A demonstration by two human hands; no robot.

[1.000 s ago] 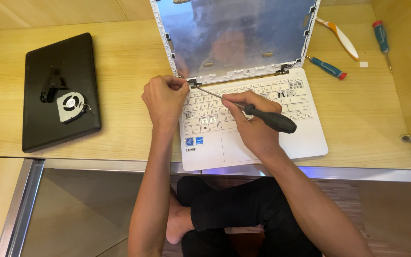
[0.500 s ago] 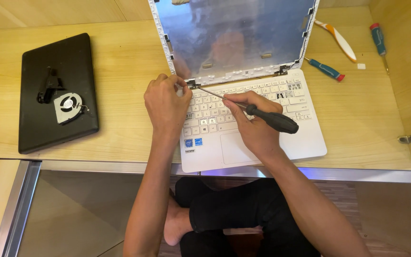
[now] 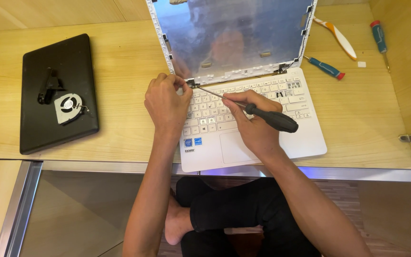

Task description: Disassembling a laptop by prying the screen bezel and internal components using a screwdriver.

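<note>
Bright, even light; sharp focus

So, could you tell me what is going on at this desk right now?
A person is working on an open white laptop whose screen panel is gone, leaving the bare metal lid back. The right hand holds a black-handled screwdriver with its tip at the left hinge, while the left hand pinches at that hinge. A black laptop with a small fan on it lies to the left; more screwdrivers lie to the right.

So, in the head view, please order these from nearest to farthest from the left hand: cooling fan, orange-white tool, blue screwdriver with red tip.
From the left hand:
1. Cooling fan, left, on the black laptop.
2. Blue screwdriver with red tip, right of the white laptop.
3. Orange-white tool, far right, further back.
</note>
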